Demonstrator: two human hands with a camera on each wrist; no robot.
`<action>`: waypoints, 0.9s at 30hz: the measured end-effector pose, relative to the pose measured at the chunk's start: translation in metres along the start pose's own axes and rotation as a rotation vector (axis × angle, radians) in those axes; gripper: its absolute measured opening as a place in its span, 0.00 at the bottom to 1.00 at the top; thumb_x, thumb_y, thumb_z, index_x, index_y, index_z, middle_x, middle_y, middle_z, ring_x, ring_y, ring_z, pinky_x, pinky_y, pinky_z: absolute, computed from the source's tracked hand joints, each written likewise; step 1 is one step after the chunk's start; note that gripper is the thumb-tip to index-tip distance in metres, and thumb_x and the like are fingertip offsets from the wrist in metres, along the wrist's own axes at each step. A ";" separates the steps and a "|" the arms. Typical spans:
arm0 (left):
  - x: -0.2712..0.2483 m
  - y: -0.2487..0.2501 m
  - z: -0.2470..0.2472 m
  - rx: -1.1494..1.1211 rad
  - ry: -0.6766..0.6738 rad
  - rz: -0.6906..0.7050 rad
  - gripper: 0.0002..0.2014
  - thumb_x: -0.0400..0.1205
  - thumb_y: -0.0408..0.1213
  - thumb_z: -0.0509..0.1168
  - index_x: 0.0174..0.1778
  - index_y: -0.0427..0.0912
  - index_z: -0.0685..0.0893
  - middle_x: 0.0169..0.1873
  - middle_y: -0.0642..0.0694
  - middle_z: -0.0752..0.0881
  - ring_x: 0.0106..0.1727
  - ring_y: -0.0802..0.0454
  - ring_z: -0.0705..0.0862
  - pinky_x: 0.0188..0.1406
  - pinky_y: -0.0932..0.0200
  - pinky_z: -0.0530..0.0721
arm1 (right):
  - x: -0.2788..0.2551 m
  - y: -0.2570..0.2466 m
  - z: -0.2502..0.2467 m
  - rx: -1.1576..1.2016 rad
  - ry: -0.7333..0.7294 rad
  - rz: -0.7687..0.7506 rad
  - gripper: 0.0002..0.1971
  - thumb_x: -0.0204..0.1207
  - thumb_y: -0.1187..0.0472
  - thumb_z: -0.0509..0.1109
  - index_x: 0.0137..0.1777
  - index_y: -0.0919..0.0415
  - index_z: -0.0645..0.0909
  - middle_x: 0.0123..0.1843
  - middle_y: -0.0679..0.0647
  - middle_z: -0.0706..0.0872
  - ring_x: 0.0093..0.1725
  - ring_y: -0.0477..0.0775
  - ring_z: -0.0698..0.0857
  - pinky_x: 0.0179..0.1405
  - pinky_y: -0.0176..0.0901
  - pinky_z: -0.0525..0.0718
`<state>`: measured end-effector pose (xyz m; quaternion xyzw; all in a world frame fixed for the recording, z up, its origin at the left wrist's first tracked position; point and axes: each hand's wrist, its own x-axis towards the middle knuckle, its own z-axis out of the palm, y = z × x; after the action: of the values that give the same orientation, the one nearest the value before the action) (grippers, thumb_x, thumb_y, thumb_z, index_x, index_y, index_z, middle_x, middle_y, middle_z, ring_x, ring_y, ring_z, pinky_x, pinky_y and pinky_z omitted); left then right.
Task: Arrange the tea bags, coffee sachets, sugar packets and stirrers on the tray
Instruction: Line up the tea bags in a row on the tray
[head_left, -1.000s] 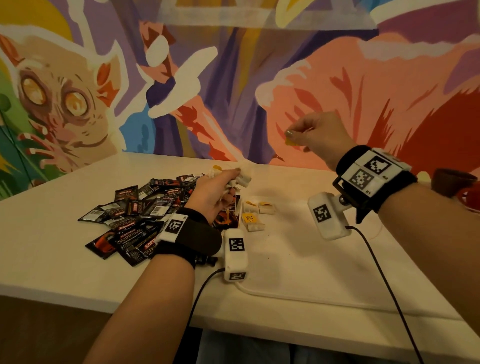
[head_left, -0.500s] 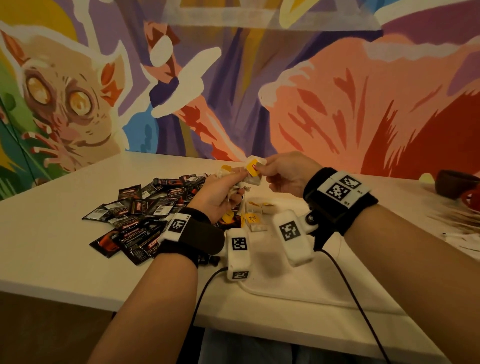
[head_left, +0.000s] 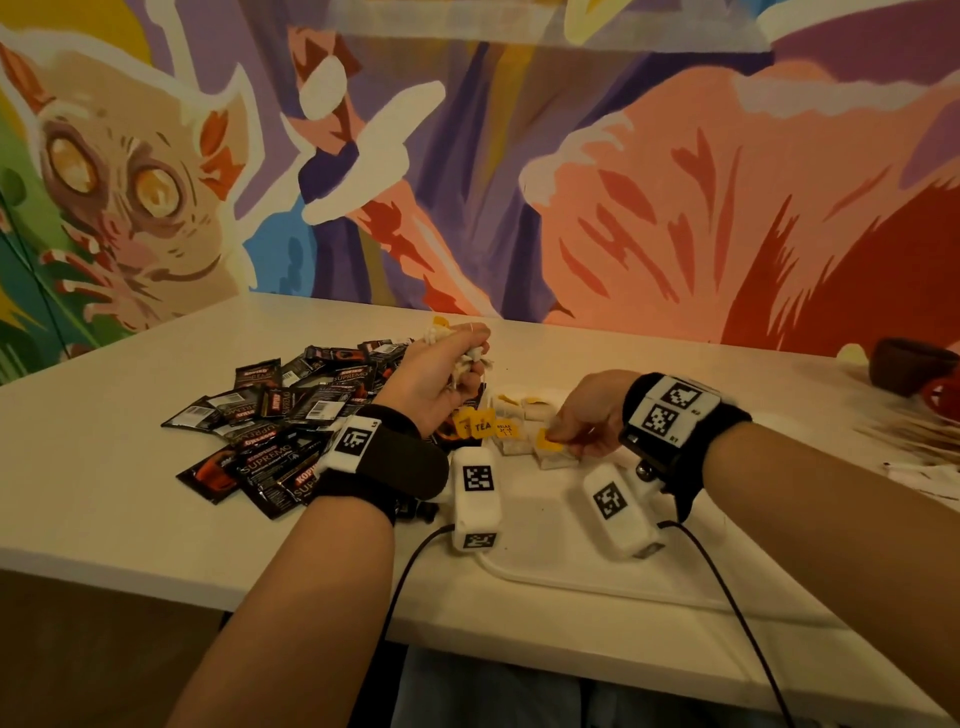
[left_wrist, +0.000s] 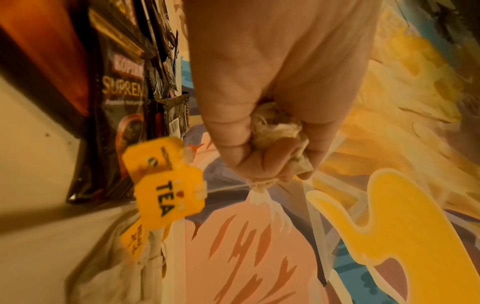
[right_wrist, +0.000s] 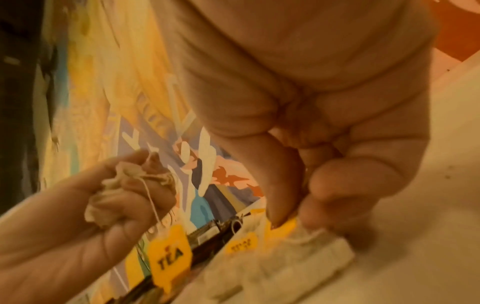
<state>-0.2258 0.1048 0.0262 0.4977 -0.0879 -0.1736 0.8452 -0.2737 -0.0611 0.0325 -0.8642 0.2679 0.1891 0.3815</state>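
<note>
My left hand (head_left: 457, 364) hovers above the table and grips a crumpled bunch of tea bags (left_wrist: 275, 127). Their yellow tags (head_left: 480, 425) dangle on strings below it. My right hand (head_left: 563, 435) is down on the white tray (head_left: 571, 584). Its thumb and forefinger pinch the yellow tag (right_wrist: 283, 226) of a tea bag (right_wrist: 311, 248) that lies on the tray. A few more tea bags (head_left: 519, 408) lie in a row just behind it. Left of the tray is a loose heap of black coffee sachets (head_left: 291, 415).
A brown bowl (head_left: 909, 364) and a red object (head_left: 943, 397) stand at the far right, with wooden stirrers (head_left: 914, 431) scattered in front of them. A painted wall closes the table's far side. Cables from both wrist cameras hang over the table's near edge.
My right hand came down from mid-air, took a tea bag at the left hand, and carried it down to the tray. The left hand stayed put with its bunch.
</note>
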 end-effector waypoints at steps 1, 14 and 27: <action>0.000 0.000 0.000 0.002 -0.002 -0.002 0.01 0.80 0.30 0.67 0.44 0.39 0.82 0.34 0.45 0.81 0.28 0.56 0.76 0.17 0.70 0.73 | 0.003 -0.001 0.001 -0.003 0.007 0.005 0.08 0.78 0.69 0.67 0.37 0.66 0.77 0.34 0.58 0.78 0.31 0.51 0.76 0.28 0.39 0.80; 0.002 0.000 -0.001 -0.007 -0.036 -0.028 0.07 0.79 0.37 0.70 0.48 0.39 0.81 0.33 0.46 0.80 0.26 0.59 0.76 0.16 0.70 0.72 | -0.014 -0.017 -0.001 -0.337 0.181 -0.493 0.11 0.69 0.65 0.76 0.50 0.56 0.81 0.41 0.50 0.79 0.36 0.48 0.75 0.28 0.37 0.75; -0.003 0.001 0.000 -0.017 -0.062 -0.041 0.09 0.81 0.43 0.67 0.47 0.40 0.81 0.33 0.47 0.79 0.25 0.60 0.76 0.18 0.72 0.74 | -0.010 -0.032 0.028 -0.759 0.217 -0.597 0.13 0.69 0.57 0.77 0.50 0.64 0.88 0.52 0.58 0.88 0.49 0.56 0.83 0.50 0.45 0.81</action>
<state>-0.2281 0.1066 0.0270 0.4866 -0.1023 -0.2068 0.8426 -0.2661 -0.0188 0.0381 -0.9959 -0.0411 0.0648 0.0472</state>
